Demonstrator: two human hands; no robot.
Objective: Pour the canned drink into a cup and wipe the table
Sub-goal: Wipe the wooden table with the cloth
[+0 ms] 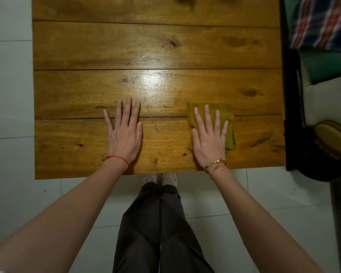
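A wooden plank table (87, 48) fills the upper view. My left hand (125, 133) lies flat on it, palm down, fingers spread, holding nothing. My right hand (209, 138) lies flat, fingers spread, on top of a yellow-green cloth (227, 113) near the table's front right. The cloth sticks out beyond the fingertips and to the right of the hand. A faint damp smear (177, 97) shows on the wood just left of the cloth. No can or cup is clearly in view; only a dark blurred shape (185, 1) sits at the table's far edge.
White tiled floor (10, 95) lies left of and below the table. To the right stand dark furniture (291, 95), a plaid fabric (323, 20), a green item (329, 64) and a round woven object (331, 142). My legs and white shoes (159, 179) are under the front edge.
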